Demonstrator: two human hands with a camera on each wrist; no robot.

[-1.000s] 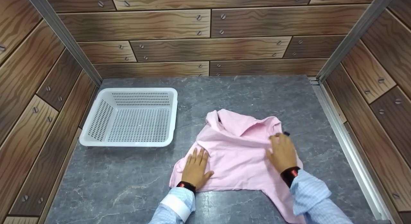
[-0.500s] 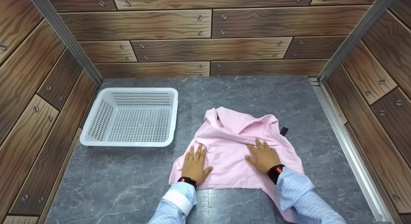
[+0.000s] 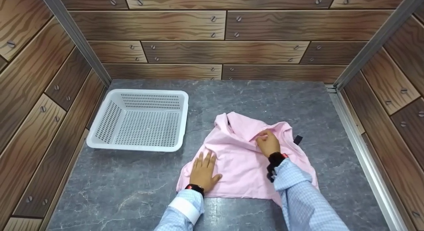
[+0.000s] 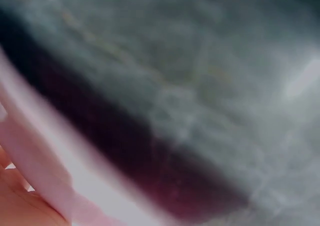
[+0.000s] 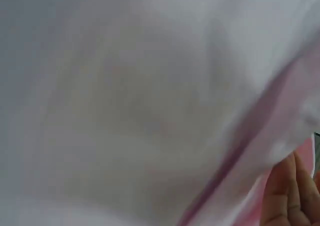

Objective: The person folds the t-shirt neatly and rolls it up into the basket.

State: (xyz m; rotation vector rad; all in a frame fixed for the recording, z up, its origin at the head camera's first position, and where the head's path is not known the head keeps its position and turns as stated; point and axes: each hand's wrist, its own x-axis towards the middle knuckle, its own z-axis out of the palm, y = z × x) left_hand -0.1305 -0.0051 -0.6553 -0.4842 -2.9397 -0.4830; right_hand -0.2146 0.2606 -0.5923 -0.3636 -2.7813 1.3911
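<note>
A pink garment (image 3: 238, 164) lies on the dark marbled tabletop, its upper part creased into loose folds with an opening. My left hand (image 3: 202, 173) rests flat on its lower left part, fingers spread. At the folded upper edge, right of the middle, my right hand (image 3: 269, 144) pinches the cloth between curled fingers and thumb. The right wrist view has the fingers (image 5: 285, 196) right at a pink fold. In the left wrist view the pink cloth (image 4: 45, 151) is blurred beside part of the left hand (image 4: 25, 206). The right forearm hides the garment's lower right part.
A white plastic basket (image 3: 182, 125) with slotted walls stands at the left, apart from the garment. A black tag (image 3: 298, 140) sticks out at the garment's right edge. Wood-patterned walls (image 3: 185, 52) enclose the tabletop (image 3: 139, 181), with a metal rail (image 3: 361, 148) along the right.
My right hand has moved from the garment's right side, lain flat on its middle, then gone up to the fold and taken hold there. The left hand stays pressed in place.
</note>
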